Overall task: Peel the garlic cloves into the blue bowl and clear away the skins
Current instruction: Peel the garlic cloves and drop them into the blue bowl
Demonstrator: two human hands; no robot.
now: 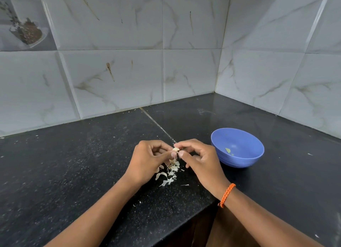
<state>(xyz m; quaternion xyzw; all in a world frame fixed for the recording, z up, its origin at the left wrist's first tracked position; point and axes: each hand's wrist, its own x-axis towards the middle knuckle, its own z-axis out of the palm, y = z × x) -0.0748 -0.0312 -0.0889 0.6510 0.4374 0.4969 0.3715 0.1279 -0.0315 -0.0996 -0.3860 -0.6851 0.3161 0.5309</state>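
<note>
A small pale garlic clove (175,149) is held above the black counter, pinched between the fingertips of my left hand (150,160) and my right hand (198,160). Both hands meet at the clove, thumbs and forefingers curled round it. Directly below them lies a loose heap of whitish garlic skins (168,174) on the counter. The blue bowl (238,150) stands upright just right of my right hand; inside it I see only a small greenish bit (228,150).
The black speckled counter (73,163) runs into a tiled wall corner at the back right. Its front edge drops off near my right forearm, which wears an orange cord bracelet (227,195). A few stray skin flakes (137,203) lie near the front.
</note>
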